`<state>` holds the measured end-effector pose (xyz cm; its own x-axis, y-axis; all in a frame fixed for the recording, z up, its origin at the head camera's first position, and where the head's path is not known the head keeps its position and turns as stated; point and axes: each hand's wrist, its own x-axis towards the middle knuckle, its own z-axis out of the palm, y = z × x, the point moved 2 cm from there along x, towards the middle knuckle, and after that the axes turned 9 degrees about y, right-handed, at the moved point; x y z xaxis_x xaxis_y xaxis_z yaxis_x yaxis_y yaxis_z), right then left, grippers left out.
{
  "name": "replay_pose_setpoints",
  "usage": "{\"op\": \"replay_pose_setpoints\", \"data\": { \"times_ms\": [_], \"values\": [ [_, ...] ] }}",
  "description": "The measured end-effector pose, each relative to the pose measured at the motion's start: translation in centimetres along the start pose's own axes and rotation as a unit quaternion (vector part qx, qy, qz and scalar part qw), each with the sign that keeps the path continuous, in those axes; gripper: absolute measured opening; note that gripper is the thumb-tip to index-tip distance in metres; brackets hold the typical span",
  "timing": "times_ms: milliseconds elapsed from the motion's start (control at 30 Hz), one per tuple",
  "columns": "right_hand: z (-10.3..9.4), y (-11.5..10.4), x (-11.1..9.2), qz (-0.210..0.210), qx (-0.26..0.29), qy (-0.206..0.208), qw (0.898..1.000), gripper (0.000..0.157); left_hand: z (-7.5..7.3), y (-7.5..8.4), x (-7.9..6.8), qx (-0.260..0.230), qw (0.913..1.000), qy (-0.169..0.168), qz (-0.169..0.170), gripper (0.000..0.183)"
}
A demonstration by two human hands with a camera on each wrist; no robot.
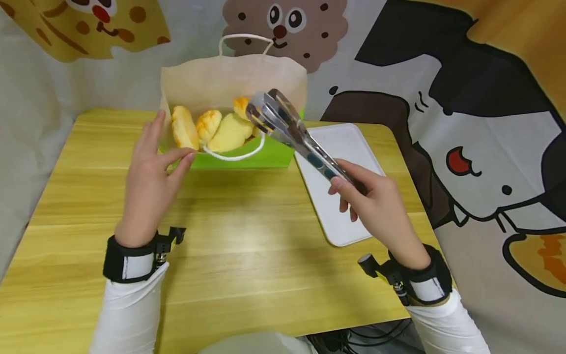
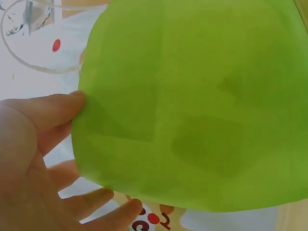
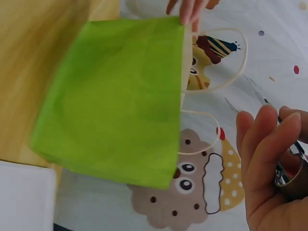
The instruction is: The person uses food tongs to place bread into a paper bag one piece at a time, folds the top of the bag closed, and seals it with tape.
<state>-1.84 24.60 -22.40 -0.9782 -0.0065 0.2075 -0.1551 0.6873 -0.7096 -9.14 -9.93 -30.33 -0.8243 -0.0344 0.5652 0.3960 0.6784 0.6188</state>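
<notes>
A green paper bag point(image 1: 269, 156) with white rope handles stands upright on the table, its mouth facing up. Several bread pieces fill it, among them a long bun point(image 1: 183, 127), a small golden roll point(image 1: 208, 125) and a pale yellow piece point(image 1: 230, 132). My left hand point(image 1: 148, 179) pinches the bag's front left rim between thumb and index finger, the other fingers spread beside it. In my right hand point(image 1: 376, 201) I grip metal food tongs point(image 1: 305, 142), whose head overlaps the right part of the bag's opening in the head view. The left wrist view shows mostly the bag's green side point(image 2: 192, 106).
Right of the bag lies a white rectangular tray point(image 1: 329, 216), partly under the tongs and right hand in the head view. A wooden table point(image 1: 239, 265) carries everything. Behind it hangs a cloth point(image 1: 393, 78) printed with cartoon characters. Dark cables point(image 1: 376, 339) show below the front edge.
</notes>
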Motion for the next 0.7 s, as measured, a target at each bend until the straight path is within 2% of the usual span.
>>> {"op": "replay_pose_setpoints", "data": {
  "times_ms": [233,467,600,700],
  "values": [
    [0.9,2.7,-4.2,-0.01,0.038,0.031,0.999,0.04,0.0,0.4,2.1,0.033,0.9994,-0.01,0.003,0.028],
    [2.3,6.2,-6.6,0.04,0.041,0.024,0.998,0.039,0.0,0.4,3.9,0.051,0.9987,-0.008,-0.002,0.031],
    [4.7,8.5,-7.2,0.002,-0.029,0.037,0.999,0.043,0.0,0.6,4.8,0.066,0.9977,-0.01,-0.012,0.032],
    [7.0,10.0,-7.2,-0.027,-0.095,0.046,0.994,0.05,0.0,0.8,5.5,0.083,0.996,-0.018,-0.027,0.034]
  ]
}}
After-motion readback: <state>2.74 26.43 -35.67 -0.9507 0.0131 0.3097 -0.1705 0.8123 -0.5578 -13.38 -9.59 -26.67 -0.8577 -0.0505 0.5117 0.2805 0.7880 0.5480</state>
